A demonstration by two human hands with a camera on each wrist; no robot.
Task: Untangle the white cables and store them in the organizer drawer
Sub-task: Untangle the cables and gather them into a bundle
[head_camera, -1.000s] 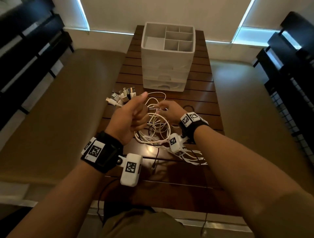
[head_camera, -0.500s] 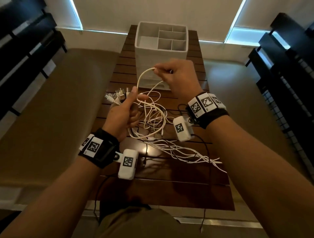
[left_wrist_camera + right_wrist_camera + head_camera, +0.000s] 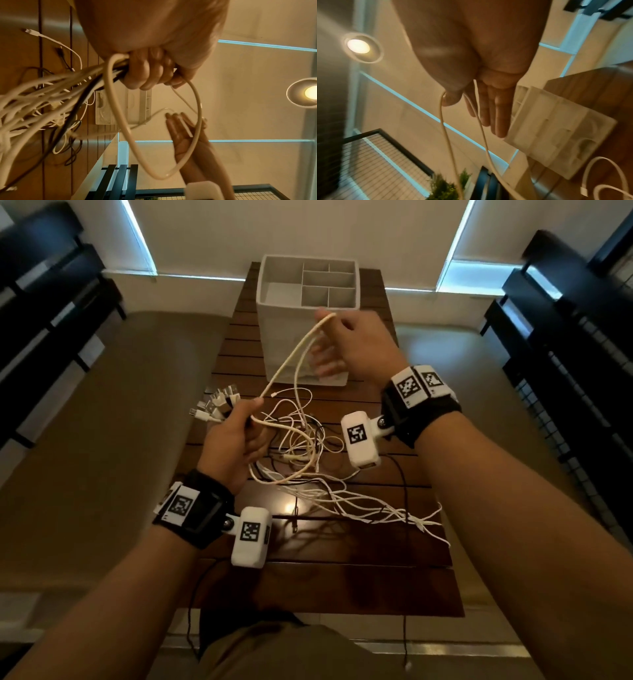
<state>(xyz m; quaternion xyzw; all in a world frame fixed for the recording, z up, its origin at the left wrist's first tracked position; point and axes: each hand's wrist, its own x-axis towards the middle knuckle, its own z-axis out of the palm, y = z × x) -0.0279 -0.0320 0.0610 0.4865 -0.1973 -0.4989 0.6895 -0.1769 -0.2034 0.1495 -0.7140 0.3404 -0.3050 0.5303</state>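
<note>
White cables (image 3: pixel 301 453): a tangled heap on the wooden table (image 3: pixel 342 583), nearer the person than the organizer, with loose strands trailing toward the right arm.
Left hand (image 3: pixel 236 440): fingers curled tight round a bundle of the cables, raised above the table in front of the organizer; the left wrist view shows the strands fanning out from the fist (image 3: pixel 149 73).
Plug ends (image 3: pixel 214 407): fanned out past the left hand's knuckles, on its far side toward the organizer.
Right hand (image 3: pixel 356 344): held up just in front of the organizer, thumb and forefinger pinching the top of a cable loop (image 3: pixel 294 354); the other fingers (image 3: pixel 494 108) stretch out straight.
Cable loop: two strands run down from the pinch to the left hand.
Organizer (image 3: pixel 274 337): white, at the table's far end, top compartments open; drawer fronts mostly hidden behind the right hand.
</note>
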